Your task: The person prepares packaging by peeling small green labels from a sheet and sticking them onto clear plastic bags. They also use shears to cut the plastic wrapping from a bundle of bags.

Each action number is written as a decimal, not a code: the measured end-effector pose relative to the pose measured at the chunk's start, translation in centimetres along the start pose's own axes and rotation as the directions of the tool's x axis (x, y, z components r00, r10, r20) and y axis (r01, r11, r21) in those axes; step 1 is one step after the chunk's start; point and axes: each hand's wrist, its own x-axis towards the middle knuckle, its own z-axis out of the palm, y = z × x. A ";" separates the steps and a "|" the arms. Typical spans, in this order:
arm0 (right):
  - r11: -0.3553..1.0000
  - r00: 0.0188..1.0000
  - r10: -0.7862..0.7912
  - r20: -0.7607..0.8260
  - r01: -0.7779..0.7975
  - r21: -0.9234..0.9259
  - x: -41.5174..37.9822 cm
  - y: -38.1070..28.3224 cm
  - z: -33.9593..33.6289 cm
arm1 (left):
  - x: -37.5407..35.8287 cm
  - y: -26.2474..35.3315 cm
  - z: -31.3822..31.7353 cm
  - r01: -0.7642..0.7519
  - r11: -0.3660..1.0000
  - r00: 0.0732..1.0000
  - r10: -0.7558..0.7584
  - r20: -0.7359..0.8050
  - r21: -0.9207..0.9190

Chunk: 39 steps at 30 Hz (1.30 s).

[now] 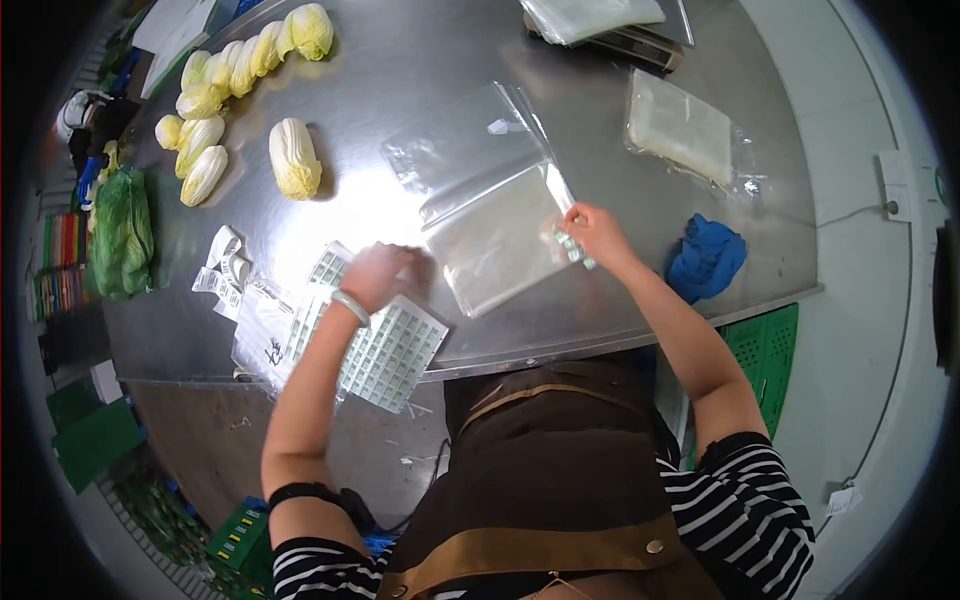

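Observation:
My left hand, smeared by motion, is over the upper end of the sheets of small pale-green labels. Its fingers are too blurred to show what they hold, if anything. A stack of clear plastic bags lies in front of me, with its loose clear upper part spread toward the far side. At the right edge of the stack, my right hand is closed, with a short strip of pale-green labels at its fingers. Part of that strip is hidden by the hand.
Several napa cabbages line the far left, with one cabbage apart. White paper tape lies left of the labels. A blue cloth and a bag pack lie right. A scale bearing bags stands at the back.

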 end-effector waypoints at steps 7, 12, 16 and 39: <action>0.771 0.991 -0.045 -0.123 -0.044 -0.636 3.0 -2.1 0.4 | 3.5 6.3 8.1 -0.072 0.950 0.964 -0.012 -0.267 -0.303; 0.986 0.992 0.109 0.056 -0.115 0.120 1.3 -4.9 -3.7 | 3.9 4.1 7.7 0.275 0.553 0.925 -0.376 0.059 -0.786; 0.982 0.993 0.057 0.103 -0.074 0.175 1.0 -5.6 -3.9 | 5.0 1.4 4.2 0.010 0.149 0.518 -0.847 -0.122 -0.989; 0.594 0.937 -0.343 0.068 0.272 -0.757 4.4 -2.3 0.8 | 4.3 5.5 7.7 -0.233 0.960 0.927 0.170 -0.334 -0.158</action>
